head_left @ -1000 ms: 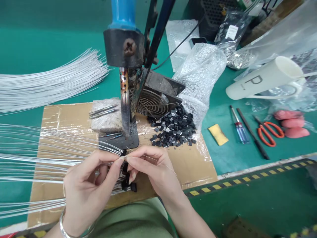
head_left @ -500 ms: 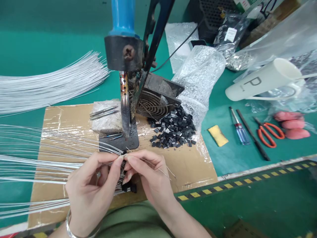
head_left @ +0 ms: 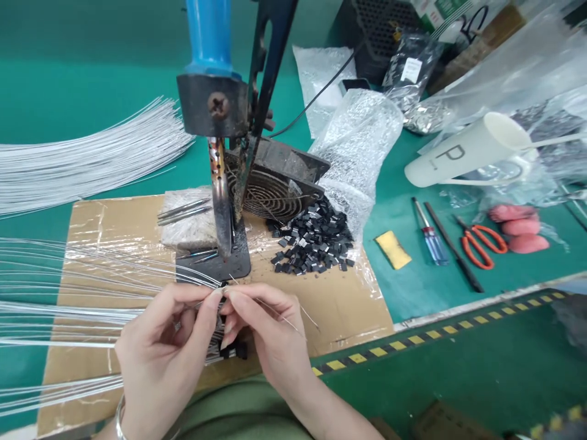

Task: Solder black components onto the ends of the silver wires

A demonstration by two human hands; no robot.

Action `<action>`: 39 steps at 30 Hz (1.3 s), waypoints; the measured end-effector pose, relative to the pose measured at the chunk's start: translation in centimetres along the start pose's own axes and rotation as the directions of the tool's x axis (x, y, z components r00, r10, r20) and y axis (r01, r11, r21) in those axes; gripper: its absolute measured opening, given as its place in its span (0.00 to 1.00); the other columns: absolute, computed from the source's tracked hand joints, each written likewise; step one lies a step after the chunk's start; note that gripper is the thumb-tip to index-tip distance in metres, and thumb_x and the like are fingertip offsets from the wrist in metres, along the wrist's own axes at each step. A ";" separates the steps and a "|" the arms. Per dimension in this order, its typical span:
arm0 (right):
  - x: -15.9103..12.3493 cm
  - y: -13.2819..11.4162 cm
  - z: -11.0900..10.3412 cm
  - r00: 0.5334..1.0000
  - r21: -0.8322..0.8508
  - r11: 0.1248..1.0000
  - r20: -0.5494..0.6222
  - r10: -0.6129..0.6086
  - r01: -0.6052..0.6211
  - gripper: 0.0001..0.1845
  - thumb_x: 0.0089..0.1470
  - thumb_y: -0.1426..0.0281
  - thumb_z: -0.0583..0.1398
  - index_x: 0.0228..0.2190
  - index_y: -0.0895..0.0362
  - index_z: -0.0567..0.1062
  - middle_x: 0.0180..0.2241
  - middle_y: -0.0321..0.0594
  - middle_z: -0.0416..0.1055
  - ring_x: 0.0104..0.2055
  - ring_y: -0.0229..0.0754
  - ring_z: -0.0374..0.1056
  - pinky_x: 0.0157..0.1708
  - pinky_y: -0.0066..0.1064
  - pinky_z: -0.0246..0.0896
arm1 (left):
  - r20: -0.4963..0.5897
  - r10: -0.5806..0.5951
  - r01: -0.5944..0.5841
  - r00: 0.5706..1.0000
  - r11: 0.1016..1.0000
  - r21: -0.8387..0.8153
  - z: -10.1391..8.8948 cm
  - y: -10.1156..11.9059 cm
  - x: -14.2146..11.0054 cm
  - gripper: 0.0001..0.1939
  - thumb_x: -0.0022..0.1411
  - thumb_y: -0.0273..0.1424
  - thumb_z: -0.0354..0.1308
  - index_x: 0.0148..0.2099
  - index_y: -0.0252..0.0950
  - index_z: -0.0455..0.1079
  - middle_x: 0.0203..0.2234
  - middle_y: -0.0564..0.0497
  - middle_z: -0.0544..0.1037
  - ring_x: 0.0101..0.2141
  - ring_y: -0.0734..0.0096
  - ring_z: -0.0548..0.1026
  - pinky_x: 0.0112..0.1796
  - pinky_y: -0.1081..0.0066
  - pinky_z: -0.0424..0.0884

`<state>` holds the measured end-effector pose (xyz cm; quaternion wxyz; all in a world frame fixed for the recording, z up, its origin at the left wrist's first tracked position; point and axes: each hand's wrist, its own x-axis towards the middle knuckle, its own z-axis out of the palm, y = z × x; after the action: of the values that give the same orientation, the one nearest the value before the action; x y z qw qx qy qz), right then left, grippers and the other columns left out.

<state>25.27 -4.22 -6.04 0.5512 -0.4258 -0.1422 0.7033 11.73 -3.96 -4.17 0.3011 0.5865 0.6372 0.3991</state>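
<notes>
Pinching thin wires (head_left: 310, 316) between thumb and forefinger, the left hand (head_left: 160, 354) and right hand (head_left: 279, 342) meet tip to tip above the front half of the cardboard (head_left: 348, 305); which strand each holds is too small to tell. Compared with a second ago, the pinch is the same, but the loose ends over the right hand now fan into two clear strands, so the work at the fingertips seems unfinished. Beneath the hands, black plugs (head_left: 236, 350) lie near the cardboard's front edge, partly hidden, and white wires (head_left: 92, 315) run out across its left edge. Just behind, the soldering iron (head_left: 223, 214) points down beside the fan (head_left: 270, 192), with a pile of black pieces (head_left: 316, 241) near the cardboard's right edge. Farther out, toward the worktop's right end, lie a sponge (head_left: 393, 250), a screwdriver (head_left: 431, 235) and scissors (head_left: 483, 244).
</notes>
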 end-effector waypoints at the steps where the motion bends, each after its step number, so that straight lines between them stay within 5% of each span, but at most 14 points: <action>1: 0.0 -0.2 -0.4 1.000 -0.028 0.999 0.013 -0.019 0.019 0.12 0.55 0.57 0.76 0.34 0.52 0.91 0.28 0.40 0.85 0.23 0.38 0.75 0.22 0.28 0.79 | 0.000 0.001 -0.001 1.000 1.000 0.004 0.0 0.1 0.1 0.03 0.68 0.32 0.66 0.38 0.43 0.79 0.22 0.60 0.81 0.19 0.80 0.71 0.20 0.79 0.64; 7: -0.2 -2.2 -3.1 0.976 -0.244 0.946 0.000 -0.220 0.213 0.16 0.67 0.55 0.67 0.40 0.51 0.92 0.33 0.43 0.86 0.27 0.38 0.79 0.27 0.27 0.80 | -0.020 -0.010 0.010 1.000 1.000 0.012 -0.2 0.4 0.8 0.04 0.65 0.32 0.67 0.36 0.42 0.78 0.20 0.61 0.79 0.18 0.81 0.67 0.20 0.81 0.64; 20: 0.3 -1.0 -0.7 0.997 -0.044 0.999 0.081 -0.021 0.025 0.08 0.57 0.62 0.76 0.34 0.53 0.91 0.26 0.36 0.82 0.20 0.31 0.73 0.22 0.20 0.78 | -0.010 0.019 -0.019 1.000 0.999 0.031 -0.2 -0.5 0.0 0.03 0.67 0.34 0.67 0.39 0.42 0.79 0.25 0.59 0.83 0.20 0.81 0.73 0.20 0.83 0.63; 39: 0.2 1.0 -0.7 0.996 0.019 0.997 0.048 -0.081 0.081 0.07 0.60 0.62 0.75 0.35 0.52 0.90 0.28 0.36 0.84 0.22 0.32 0.75 0.25 0.21 0.79 | 0.004 0.004 -0.005 1.000 0.999 0.051 0.0 -1.2 -0.5 0.04 0.69 0.36 0.67 0.41 0.43 0.79 0.27 0.58 0.83 0.24 0.78 0.78 0.26 0.82 0.72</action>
<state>25.17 -4.62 -7.18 0.5792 -0.3977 -0.1669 0.6918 11.19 -4.41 -5.22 0.2866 0.5962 0.6452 0.3823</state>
